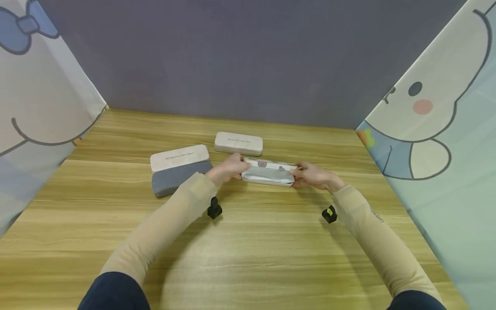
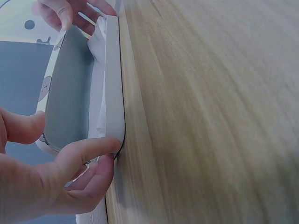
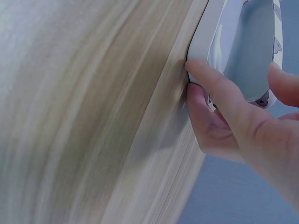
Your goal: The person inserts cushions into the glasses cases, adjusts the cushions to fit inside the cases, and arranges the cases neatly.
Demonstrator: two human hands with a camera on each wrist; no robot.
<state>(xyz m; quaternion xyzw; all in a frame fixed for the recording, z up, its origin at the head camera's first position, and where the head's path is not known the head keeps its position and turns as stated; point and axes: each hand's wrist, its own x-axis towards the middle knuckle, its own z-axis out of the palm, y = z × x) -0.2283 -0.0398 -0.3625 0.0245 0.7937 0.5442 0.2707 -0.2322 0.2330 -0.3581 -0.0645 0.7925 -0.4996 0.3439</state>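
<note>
Between my two hands a white glasses case (image 1: 268, 184) stands with its lid raised, its base close on the table. Small animal faces decorate the lid (image 2: 46, 88), whose inside is grey. A pale cloth (image 2: 97, 49) lies in the base, bulging a little over the edge. My left hand (image 1: 230, 167) grips the left end, thumb at the lid and fingers at the base. At the opposite end my right hand (image 1: 314, 175) holds the case the same way, its index finger along the base corner in the right wrist view.
Behind the held case lies a closed white case (image 1: 238, 143) with printed lettering. To the left, another white case (image 1: 179, 158) sits against a grey-blue case (image 1: 170, 181). A dark panel (image 1: 232, 64) bounds the wooden table (image 1: 248, 249) at the back, with cartoon-printed cloths at the sides.
</note>
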